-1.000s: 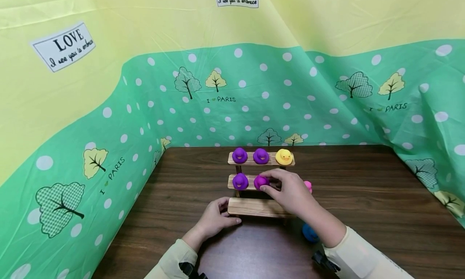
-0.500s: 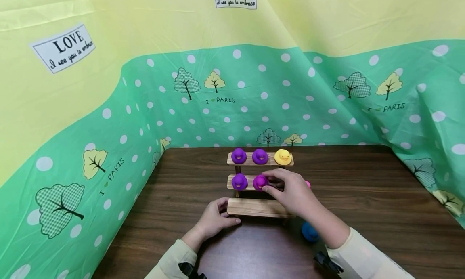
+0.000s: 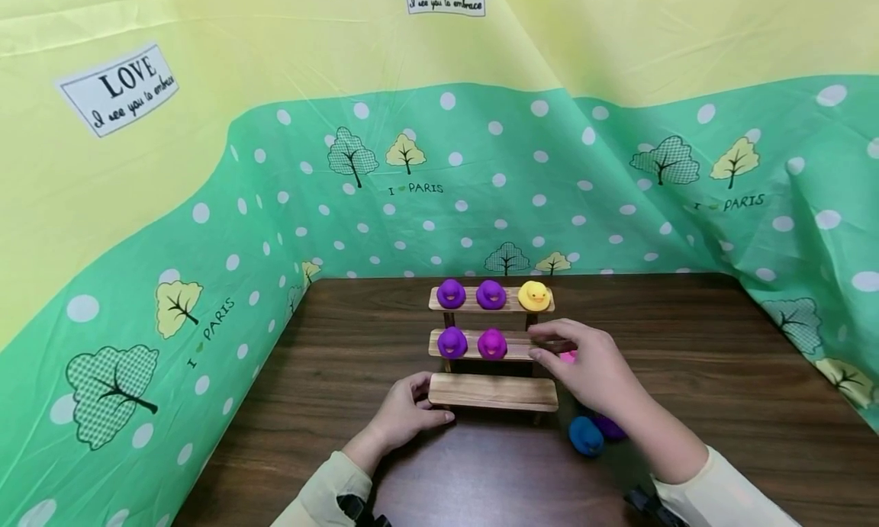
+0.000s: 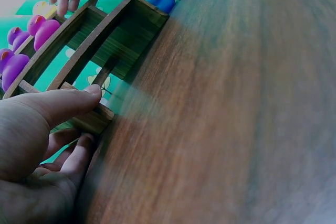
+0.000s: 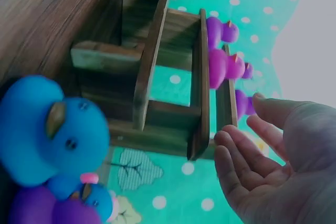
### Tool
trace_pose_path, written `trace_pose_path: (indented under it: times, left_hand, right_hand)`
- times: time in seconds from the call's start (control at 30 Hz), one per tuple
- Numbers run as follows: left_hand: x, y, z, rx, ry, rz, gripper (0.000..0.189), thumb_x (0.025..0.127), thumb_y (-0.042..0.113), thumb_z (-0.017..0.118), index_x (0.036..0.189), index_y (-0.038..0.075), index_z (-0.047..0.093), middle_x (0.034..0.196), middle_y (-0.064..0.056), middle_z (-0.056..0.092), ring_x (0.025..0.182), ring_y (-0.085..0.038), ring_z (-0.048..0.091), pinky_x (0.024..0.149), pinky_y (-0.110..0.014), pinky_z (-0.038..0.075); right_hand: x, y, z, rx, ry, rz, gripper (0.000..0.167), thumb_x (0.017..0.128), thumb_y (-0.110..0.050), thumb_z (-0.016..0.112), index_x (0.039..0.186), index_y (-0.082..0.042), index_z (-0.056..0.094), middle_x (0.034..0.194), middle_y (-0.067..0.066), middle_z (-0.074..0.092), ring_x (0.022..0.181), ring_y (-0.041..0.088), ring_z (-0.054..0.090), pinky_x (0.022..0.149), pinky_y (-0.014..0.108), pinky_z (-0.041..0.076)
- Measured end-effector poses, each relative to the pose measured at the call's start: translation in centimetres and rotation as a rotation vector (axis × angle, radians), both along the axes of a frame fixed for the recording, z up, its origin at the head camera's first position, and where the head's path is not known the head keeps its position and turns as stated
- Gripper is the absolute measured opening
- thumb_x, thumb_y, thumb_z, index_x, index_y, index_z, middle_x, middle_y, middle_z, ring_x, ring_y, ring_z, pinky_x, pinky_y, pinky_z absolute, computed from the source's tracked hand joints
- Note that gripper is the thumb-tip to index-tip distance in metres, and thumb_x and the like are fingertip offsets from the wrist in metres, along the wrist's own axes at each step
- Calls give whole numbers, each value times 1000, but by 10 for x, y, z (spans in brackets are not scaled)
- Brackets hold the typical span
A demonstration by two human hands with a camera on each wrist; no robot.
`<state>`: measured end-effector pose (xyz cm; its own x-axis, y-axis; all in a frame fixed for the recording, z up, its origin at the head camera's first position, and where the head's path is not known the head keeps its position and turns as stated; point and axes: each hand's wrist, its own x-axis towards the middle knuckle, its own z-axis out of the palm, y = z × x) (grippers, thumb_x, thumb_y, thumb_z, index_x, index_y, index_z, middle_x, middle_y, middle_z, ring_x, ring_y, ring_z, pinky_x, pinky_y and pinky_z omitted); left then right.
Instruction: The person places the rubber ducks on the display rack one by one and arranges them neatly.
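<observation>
A three-step wooden shelf (image 3: 493,392) stands on the table. On its middle step sit a purple rubber duck (image 3: 452,343) and, to the right, a magenta rubber duck (image 3: 492,345). The top step carries two purple ducks, one at the far left (image 3: 451,294), and a yellow duck (image 3: 534,297). My left hand (image 3: 407,412) holds the left end of the bottom step, thumb and fingers around it in the left wrist view. Beside the right end of the middle step is my right hand (image 3: 596,365), its fingers loosely extended with nothing between them.
Right of the shelf, a blue duck (image 3: 586,436) lies on the table beside a purple duck (image 3: 611,428) partly behind my forearm. Something pink (image 3: 568,356) peeks out behind my right hand. A second, smaller-looking blue duck (image 5: 98,202) shows in the right wrist view. Patterned cloth (image 3: 412,229) surrounds the table.
My right hand has let go of the magenta duck and moved right, away from it. The duck stays on the middle step. My left hand keeps its place.
</observation>
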<state>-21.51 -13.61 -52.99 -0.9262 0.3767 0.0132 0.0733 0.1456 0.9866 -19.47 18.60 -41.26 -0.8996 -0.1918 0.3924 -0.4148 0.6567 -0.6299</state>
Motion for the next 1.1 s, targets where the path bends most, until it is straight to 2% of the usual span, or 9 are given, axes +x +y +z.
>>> trace_pose_path:
  times: [0.23,0.4,0.5,0.57,0.73,0.9,1.1]
  left_hand:
    - [0,-1,0,-18,2,11,57,79,-2,89,129,-4,62,118,-13,69,106,-24,70,93,-28,61]
    - [-1,-1,-1,-13,-3,8,57,79,-2,89,129,-4,62,118,-13,69,107,-24,70,94,-28,60]
    - [-1,-1,-1,-14,-2,6,57,79,-2,89,129,-4,63,118,-12,69,107,-24,70,95,-28,60]
    - [-1,0,0,-11,-1,5,57,79,-2,89,129,-4,63,118,-12,69,108,-24,69,95,-28,60]
    - [-1,0,0,0,-3,2,57,79,-3,89,129,-4,62,119,-13,69,109,-24,69,96,-28,59]
    - [-1,0,-1,2,-8,1,57,79,-3,89,129,-4,62,120,-13,69,109,-25,70,95,-29,60]
    - [0,0,0,-1,-4,3,57,79,-3,89,129,-4,62,119,-13,69,108,-25,70,95,-28,60]
  right_hand:
    - [7,22,-4,-11,-16,-56,25,93,-15,82,118,-13,77,106,1,75,88,19,71,74,31,65]
    - [11,41,-9,3,-20,-113,26,93,-17,82,118,-13,76,104,4,76,86,21,73,72,33,65]
    - [11,53,-16,18,-14,-143,25,93,-19,82,117,-13,75,105,6,77,86,22,74,71,29,63]
    - [9,61,-20,31,-24,-158,27,93,-19,83,117,-11,75,106,8,77,87,24,74,72,31,64]
    - [6,75,-30,79,-101,-160,34,92,-21,83,122,-8,73,114,15,75,96,33,73,79,50,64]
    - [7,81,-37,117,-190,-133,40,92,-27,83,126,-7,71,123,20,72,103,41,72,83,56,63]
    - [8,89,-43,158,-247,-111,46,91,-32,85,127,-7,72,126,22,70,108,45,70,85,61,61]
